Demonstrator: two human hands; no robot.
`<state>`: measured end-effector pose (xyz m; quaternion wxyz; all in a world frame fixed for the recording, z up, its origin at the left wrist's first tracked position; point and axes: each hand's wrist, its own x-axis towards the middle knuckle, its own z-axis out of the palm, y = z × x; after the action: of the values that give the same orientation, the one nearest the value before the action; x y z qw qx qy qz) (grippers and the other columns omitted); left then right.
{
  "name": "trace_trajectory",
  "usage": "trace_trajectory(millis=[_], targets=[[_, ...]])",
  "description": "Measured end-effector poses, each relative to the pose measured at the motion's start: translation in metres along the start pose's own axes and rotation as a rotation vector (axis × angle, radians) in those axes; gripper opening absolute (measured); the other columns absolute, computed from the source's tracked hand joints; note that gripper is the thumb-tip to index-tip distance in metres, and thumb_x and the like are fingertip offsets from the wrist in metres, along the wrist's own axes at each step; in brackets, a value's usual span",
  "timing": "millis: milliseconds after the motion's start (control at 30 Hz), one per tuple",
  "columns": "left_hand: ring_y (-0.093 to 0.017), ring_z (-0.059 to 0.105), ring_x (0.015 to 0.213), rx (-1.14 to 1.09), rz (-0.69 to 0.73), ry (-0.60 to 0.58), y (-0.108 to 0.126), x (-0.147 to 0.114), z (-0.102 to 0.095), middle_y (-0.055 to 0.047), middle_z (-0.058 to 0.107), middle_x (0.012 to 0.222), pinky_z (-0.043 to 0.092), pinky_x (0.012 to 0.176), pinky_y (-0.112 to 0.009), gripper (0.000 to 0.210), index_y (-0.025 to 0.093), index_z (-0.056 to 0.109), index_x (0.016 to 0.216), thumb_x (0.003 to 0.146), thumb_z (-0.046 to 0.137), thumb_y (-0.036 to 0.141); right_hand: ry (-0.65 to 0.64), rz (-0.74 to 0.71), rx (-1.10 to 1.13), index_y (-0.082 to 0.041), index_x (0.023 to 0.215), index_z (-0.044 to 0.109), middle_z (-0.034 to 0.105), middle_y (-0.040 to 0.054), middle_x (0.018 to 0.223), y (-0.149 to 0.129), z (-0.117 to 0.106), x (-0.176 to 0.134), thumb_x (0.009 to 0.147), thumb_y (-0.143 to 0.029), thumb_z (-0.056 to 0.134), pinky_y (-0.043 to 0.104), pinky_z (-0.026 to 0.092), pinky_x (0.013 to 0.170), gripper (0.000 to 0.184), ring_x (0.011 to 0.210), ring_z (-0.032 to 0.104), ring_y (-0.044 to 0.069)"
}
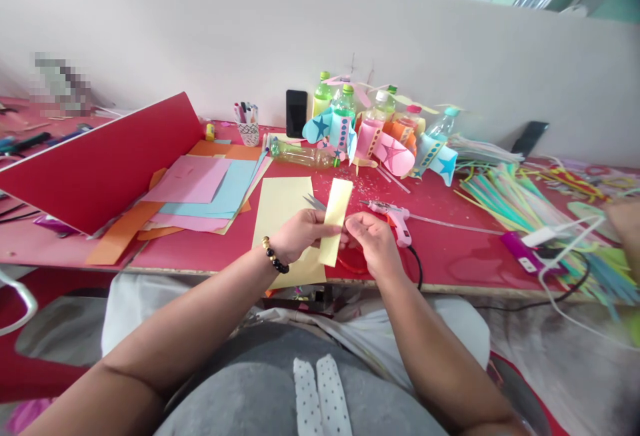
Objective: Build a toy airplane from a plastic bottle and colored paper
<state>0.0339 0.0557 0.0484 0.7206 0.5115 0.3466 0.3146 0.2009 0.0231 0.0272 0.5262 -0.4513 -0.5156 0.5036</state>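
A folded-looking strip of pale yellow paper stands upright in my left hand, pinched between thumb and fingers. Close by its right edge is my right hand, thumb and fingers pressed together; whether they grip the strip or something small is hidden. Behind and below the hands are scissors, with grey blades and a red handle, partly covered. Under my left hand lies a larger pale yellow sheet. A pink hot glue gun rests just beyond my right hand.
Decorated plastic bottles stand at the back, beside a lying bottle and a pen cup. Coloured paper and a red board are left. Pipe cleaners and a purple power strip are right, near another person's arm.
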Motion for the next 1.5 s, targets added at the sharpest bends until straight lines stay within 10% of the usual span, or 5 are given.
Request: trace_trajectory(millis=[400,733,900,1200,1500], targets=[[-0.016,0.066,0.060,0.059,-0.047,-0.113,-0.009,0.005,0.003,-0.012,0.074,0.076,0.050,0.056,-0.022,0.023,0.012,0.074,0.079,0.076,0.071,0.035,0.151,-0.057,-0.021,-0.021,0.065,0.057,0.056,-0.0043,0.055,0.020,-0.003,0.005,0.080,-0.043,0.068,0.025,0.040,0.046,0.029,0.047,0.051,0.014],[-0.017,0.067,0.059,-0.188,0.061,0.260,-0.002,0.018,-0.040,-0.009,0.071,0.067,0.055,0.059,-0.026,0.015,0.010,0.066,0.073,0.071,0.073,0.024,-0.043,-0.277,-1.146,-0.016,0.094,0.067,0.066,0.0097,0.097,0.006,-0.012,0.008,0.073,-0.011,0.069,0.039,0.046,0.089,0.022,0.097,0.058,0.027],[-0.015,0.065,0.057,-0.297,0.116,0.306,-0.005,0.020,-0.048,-0.008,0.069,0.063,0.055,0.060,-0.026,0.015,0.010,0.064,0.073,0.070,0.072,0.023,0.001,-0.205,-1.281,-0.010,0.106,0.062,0.062,0.0153,0.104,0.011,-0.013,0.009,0.070,-0.013,0.069,0.040,0.046,0.091,0.037,0.102,0.056,0.030],[-0.015,0.064,0.057,-0.389,0.174,0.311,-0.002,0.013,-0.047,-0.008,0.067,0.062,0.053,0.058,-0.025,0.016,0.009,0.063,0.072,0.071,0.072,0.022,0.049,-0.040,-1.079,-0.015,0.099,0.063,0.067,0.0094,0.095,0.011,-0.025,0.014,0.064,-0.012,0.066,0.035,0.049,0.080,0.035,0.086,0.064,0.024],[-0.013,0.062,0.057,-0.449,0.278,0.337,0.011,0.007,-0.046,-0.005,0.065,0.063,0.051,0.059,-0.024,0.016,0.010,0.063,0.073,0.072,0.071,0.024,0.020,0.123,-0.197,-0.018,0.083,0.061,0.056,-0.0005,0.061,0.017,-0.025,0.014,0.071,-0.055,0.071,0.024,0.036,0.043,0.040,0.047,0.046,0.013]])
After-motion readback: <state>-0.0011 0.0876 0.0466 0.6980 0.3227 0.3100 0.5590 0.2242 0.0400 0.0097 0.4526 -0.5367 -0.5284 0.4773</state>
